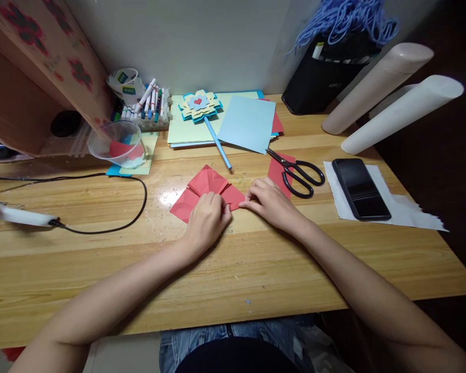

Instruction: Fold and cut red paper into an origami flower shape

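A folded sheet of red paper (207, 180) lies on the wooden desk (171, 274), creased and with a slit-like fold edge across its middle. My left hand (208, 215) presses down on its near side, fingers curled and hiding part of it. At the paper's right corner, my right hand (270, 202) pinches the tip between thumb and fingers. Just beyond the right hand, black-handled scissors (303, 176) rest partly on another piece of red paper (275, 173).
Behind are a paper flower on a blue stem (217, 142), a light blue sheet (248, 124), a clear plastic bowl (116, 145) and markers (151, 103). A phone (361, 189) lies right on torn white paper. A black cable (143, 207) loops left. Two tall tubes (404, 114) stand back right.
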`<state>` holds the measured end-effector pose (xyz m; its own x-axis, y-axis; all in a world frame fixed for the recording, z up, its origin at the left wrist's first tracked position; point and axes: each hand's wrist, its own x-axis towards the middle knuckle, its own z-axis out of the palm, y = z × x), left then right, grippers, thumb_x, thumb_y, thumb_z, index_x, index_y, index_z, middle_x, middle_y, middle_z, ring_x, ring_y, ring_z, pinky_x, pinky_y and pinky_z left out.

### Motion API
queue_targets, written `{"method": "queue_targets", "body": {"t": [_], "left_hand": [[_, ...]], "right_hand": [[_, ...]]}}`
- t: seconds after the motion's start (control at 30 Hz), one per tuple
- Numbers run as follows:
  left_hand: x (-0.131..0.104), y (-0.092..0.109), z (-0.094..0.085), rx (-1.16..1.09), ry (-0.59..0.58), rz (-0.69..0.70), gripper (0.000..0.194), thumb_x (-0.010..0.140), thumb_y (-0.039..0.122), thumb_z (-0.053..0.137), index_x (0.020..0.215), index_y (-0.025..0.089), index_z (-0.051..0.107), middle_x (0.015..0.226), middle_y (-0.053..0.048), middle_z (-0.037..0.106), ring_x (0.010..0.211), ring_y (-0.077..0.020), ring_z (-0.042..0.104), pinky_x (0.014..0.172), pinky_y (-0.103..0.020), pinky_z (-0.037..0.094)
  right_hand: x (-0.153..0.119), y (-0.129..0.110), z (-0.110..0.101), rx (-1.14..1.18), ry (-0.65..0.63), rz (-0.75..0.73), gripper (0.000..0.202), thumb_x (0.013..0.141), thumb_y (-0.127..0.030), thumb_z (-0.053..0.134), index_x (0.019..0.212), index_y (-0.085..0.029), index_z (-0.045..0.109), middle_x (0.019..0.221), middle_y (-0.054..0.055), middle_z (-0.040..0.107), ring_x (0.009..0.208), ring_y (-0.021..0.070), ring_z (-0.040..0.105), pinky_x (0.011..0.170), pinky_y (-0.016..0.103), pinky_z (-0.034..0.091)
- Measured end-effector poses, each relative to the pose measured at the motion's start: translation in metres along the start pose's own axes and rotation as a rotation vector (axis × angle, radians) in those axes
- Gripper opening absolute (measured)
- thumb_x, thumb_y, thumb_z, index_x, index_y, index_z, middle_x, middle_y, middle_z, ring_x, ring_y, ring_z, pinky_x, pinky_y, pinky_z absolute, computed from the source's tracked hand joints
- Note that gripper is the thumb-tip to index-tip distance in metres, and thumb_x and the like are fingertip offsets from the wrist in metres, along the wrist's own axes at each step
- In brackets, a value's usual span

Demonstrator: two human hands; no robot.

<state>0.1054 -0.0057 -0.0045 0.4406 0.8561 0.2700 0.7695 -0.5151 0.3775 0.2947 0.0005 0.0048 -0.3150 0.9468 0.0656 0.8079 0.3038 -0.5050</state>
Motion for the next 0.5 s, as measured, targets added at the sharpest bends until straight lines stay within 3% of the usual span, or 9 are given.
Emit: {"method": "queue_targets", "body": {"t": [0.3,0.5], "left_hand": [[0.0018,-0.0006,0.0012,-0.031,-0.026,-0.024,0.010,0.082,0.019,0.048,0.073,0.017,0.046,0.070,-0.004,0.053,0.068,-0.0175,0.049,0.061,-0.030,0.039],[0.0019,0.0002,-0.0001,-0.024,-0.050,-0.048,0.007,0.083,0.020,0.048,0.076,0.017,0.048,0.072,-0.005,0.055,0.069,-0.0177,0.051,0.059,-0.029,0.039]], "right_hand": [[0.0001,0.0008,0.0027,-0.097,0.001,-0.013,0.021,0.081,-0.036,0.062,0.069,-0.020,0.054,0.082,0.007,0.058,0.086,0.0262,0.048,0.076,0.041,0.043],[0.0004,0.0008,0.0013,-0.027,0.009,0.055,0.023,0.079,-0.036,0.065,0.066,-0.021,0.052,0.080,0.006,0.058,0.087,0.0254,0.049,0.073,0.037,0.043]]}}
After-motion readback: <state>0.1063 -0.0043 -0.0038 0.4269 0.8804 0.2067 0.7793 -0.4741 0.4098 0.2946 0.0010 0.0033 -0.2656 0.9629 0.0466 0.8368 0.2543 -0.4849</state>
